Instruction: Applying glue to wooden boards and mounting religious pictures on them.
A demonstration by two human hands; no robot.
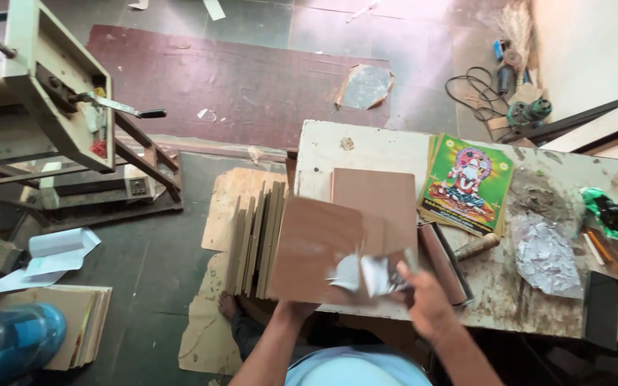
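Observation:
My left hand (pixel 296 309) grips the near edge of a brown board (pixel 312 246) and holds it tilted over the table's near left corner. My right hand (pixel 423 300) presses a crumpled white-grey cloth or paper wad (pixel 366 273) onto the board's lower right part; the wad is blurred. A second brown board (pixel 377 200) lies flat on the worktable (pixel 352 146) just behind the held one. A stack of colourful printed pictures (pixel 468 182) rests to the right of it.
Several boards stand on edge (pixel 255 239) on the floor left of the table. A roller tool (pixel 446 261) and wooden handle (pixel 477 246) lie by my right hand. Crumpled foil (pixel 546 257), a green bag (pixel 613 213), a machine (pixel 44 93) at left, cables (pixel 477 93) far right.

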